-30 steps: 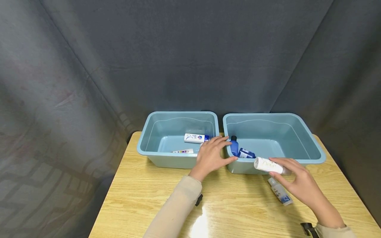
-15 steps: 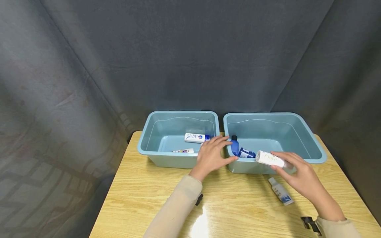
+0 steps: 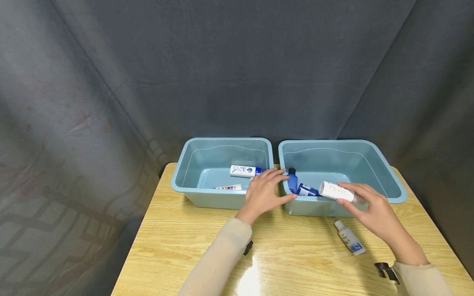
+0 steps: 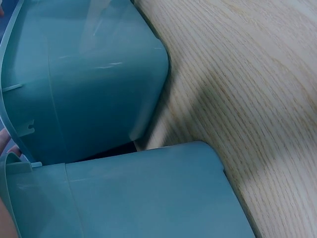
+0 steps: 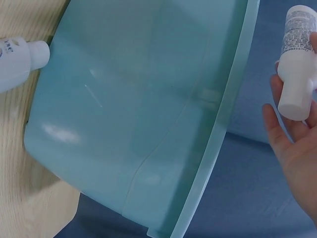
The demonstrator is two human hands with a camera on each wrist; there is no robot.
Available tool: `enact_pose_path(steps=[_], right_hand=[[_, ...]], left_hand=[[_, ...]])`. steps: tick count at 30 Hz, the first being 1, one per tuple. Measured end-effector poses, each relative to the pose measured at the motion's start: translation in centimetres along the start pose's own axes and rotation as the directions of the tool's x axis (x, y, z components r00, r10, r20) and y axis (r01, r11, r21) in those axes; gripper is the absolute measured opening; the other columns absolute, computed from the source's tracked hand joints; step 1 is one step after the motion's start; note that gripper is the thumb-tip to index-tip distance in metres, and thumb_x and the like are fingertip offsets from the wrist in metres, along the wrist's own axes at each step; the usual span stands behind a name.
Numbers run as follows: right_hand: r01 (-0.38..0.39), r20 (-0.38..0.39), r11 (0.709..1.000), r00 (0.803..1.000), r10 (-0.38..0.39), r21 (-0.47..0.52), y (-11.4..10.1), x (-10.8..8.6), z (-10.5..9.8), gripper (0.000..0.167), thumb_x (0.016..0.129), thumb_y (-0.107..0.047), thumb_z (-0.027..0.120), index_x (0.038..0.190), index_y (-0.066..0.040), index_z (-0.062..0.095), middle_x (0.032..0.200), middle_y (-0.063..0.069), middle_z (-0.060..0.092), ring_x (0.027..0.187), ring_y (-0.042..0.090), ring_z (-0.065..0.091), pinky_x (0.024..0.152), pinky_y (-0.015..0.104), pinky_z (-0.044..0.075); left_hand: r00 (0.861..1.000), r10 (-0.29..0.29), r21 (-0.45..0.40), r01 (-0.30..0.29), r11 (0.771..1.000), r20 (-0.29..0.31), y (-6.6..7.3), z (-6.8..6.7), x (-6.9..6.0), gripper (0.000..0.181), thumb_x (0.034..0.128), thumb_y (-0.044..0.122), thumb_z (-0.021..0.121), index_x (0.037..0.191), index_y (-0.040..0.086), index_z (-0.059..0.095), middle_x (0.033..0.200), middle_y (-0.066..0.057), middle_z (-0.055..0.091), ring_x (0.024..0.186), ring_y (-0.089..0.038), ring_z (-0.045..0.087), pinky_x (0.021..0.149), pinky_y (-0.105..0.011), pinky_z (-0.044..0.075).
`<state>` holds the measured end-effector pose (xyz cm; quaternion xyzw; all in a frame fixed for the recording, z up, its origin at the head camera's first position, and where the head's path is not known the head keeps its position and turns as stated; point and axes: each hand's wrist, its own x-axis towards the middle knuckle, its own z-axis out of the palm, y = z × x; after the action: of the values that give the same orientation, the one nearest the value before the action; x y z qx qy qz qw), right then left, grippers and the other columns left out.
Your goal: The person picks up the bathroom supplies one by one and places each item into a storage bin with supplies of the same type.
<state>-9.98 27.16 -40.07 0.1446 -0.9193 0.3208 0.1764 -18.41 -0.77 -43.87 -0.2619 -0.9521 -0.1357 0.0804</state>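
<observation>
My right hand (image 3: pixel 375 209) pinches a white bottle (image 3: pixel 336 191) with gold lettering over the front rim of the right blue bin (image 3: pixel 381 200). In the right wrist view, the bottle (image 5: pixel 295 69) has fine print and a plain white narrower end near the palm (image 5: pixel 307 163). My left hand (image 3: pixel 261 193) lies across the gap between the two bins, fingers spread, touching the right bin's left corner rim. Inside that bin, at its left end, are a blue bottle (image 3: pixel 292 181) with a black cap and a dark blue labelled container (image 3: pixel 307 190), partly hidden by the front rim.
The left blue bin (image 3: pixel 207 190) holds a white bottle (image 3: pixel 242 171) with a blue cap and a white tube (image 3: pixel 229 187). Another small white-capped bottle (image 3: pixel 349 238) lies on the wooden table (image 3: pixel 296 263) before the right bin. A grey curtain (image 3: pixel 237 74) hangs behind.
My right hand, with the white bottle, has moved slightly up and forward over the right bin's front rim. The left hand stays in place.
</observation>
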Motion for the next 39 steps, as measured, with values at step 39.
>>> enact_pose_path(steps=[39], right_hand=[[-0.081,0.072,0.995,0.994,0.084,-0.055,2.1,3.4,0.1,0.043,0.086,-0.018,0.079,0.124,-0.003,0.066,0.118,0.03,0.063,0.094,0.04,0.06,0.068,0.048,0.044]], left_hand=[[1.0,-0.009,0.002,0.009,1.0,0.017,0.0,-0.1,-0.2,0.07,0.0849,0.08,0.047,0.141,0.039,0.054,0.155,0.017,0.037,0.143,-0.012,0.031,0.108,-0.049,0.039]])
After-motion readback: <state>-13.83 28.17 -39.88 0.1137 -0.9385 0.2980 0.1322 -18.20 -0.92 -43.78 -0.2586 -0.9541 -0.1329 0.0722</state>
